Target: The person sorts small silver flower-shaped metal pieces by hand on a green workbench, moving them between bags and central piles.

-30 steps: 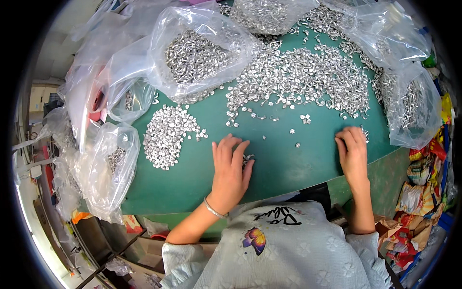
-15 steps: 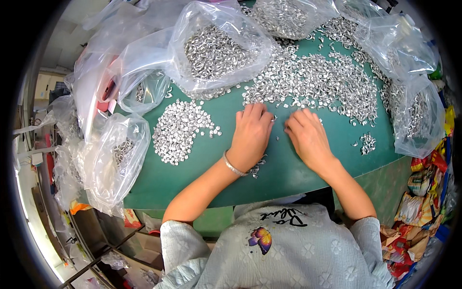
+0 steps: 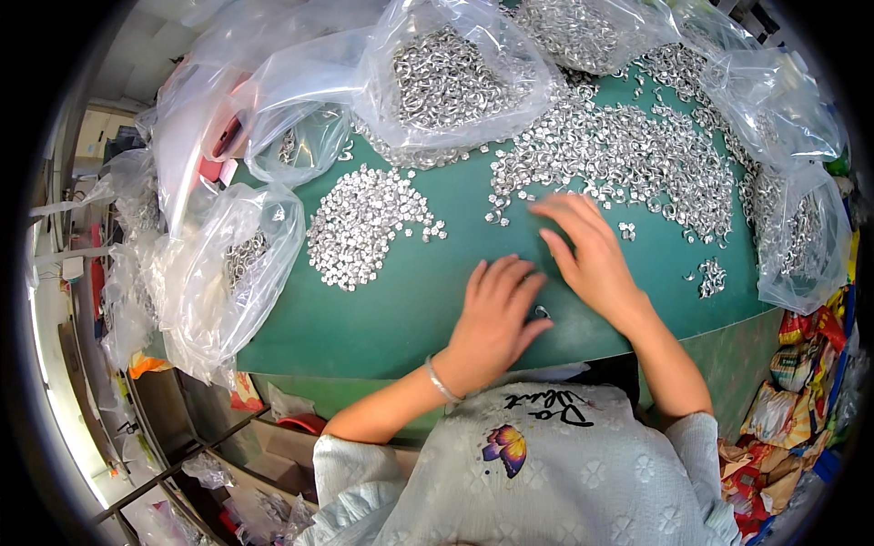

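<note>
My left hand (image 3: 496,309) is low over the green table (image 3: 437,328), palm down, its fingers stretched out and thumb apart. A small curved silvery metal piece (image 3: 543,312) lies beside that thumb. My right hand (image 3: 590,255) is farther forward, open, with blurred fingertips at the near edge of a large pile of curved silvery metal pieces (image 3: 637,168). Two or so pieces (image 3: 626,231) rest just right of its fingers. Left of both hands spreads a heap of small flower-shaped silvery pieces (image 3: 364,223). What lies under my left palm is hidden.
A clear plastic bag (image 3: 455,82) full of metal pieces stands at the back. More bags line the left (image 3: 241,273) and right (image 3: 801,237) edges. A small cluster of curved pieces (image 3: 712,278) sits at the right. Colourful packages (image 3: 783,405) are piled beyond the table's right side.
My left hand has drawn back toward the table's front edge, its fingers spreading. My right hand's fingers have stretched forward toward the large pile. The whole view has shifted slightly.
</note>
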`<state>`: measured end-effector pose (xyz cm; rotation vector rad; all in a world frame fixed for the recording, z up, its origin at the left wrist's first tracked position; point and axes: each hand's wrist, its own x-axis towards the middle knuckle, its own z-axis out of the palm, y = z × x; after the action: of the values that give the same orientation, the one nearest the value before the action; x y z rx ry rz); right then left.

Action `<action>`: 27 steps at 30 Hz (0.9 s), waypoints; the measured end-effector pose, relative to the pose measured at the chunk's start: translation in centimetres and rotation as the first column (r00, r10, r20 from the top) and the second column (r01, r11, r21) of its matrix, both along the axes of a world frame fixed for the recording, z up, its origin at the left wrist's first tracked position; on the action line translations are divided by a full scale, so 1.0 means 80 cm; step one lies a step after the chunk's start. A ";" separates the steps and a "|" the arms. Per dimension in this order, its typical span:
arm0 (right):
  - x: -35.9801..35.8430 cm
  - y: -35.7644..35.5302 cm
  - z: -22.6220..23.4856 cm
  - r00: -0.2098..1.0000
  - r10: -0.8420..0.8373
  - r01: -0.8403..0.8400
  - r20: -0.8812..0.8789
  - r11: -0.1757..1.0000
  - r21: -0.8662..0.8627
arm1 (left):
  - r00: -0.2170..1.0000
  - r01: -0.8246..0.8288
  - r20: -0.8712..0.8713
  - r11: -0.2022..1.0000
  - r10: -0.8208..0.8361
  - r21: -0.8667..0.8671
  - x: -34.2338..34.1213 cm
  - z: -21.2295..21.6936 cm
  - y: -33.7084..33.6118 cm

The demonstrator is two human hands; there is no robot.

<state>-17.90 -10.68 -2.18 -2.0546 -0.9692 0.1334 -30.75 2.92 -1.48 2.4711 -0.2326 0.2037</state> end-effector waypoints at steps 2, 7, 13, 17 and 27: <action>0.015 0.022 -0.003 0.978 0.082 -0.072 0.194 0.996 -0.059 | 0.998 0.056 0.011 0.995 -0.057 0.077 0.000 -0.009 -0.012; 0.008 0.015 -0.003 0.931 0.288 -0.207 0.224 0.923 -0.326 | 0.999 0.038 0.032 0.996 -0.041 0.085 -0.008 -0.032 -0.005; 0.000 -0.062 0.013 0.945 0.150 -0.071 0.291 0.961 -0.266 | 0.999 -0.034 0.031 0.999 0.035 -0.034 -0.014 -0.007 0.015; -0.001 -0.052 0.006 0.949 -0.125 0.175 0.290 0.973 -0.153 | 0.991 -0.132 0.031 0.991 0.132 0.004 0.019 -0.001 0.036; -0.006 -0.043 -0.009 0.914 -0.077 0.175 0.398 0.961 -0.216 | 0.981 -0.144 0.145 0.983 0.127 0.112 0.086 -0.031 0.039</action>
<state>-18.35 -14.09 -2.89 -2.4256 -1.0933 -0.2433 -23.86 6.05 -4.00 2.5992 -0.1375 0.4313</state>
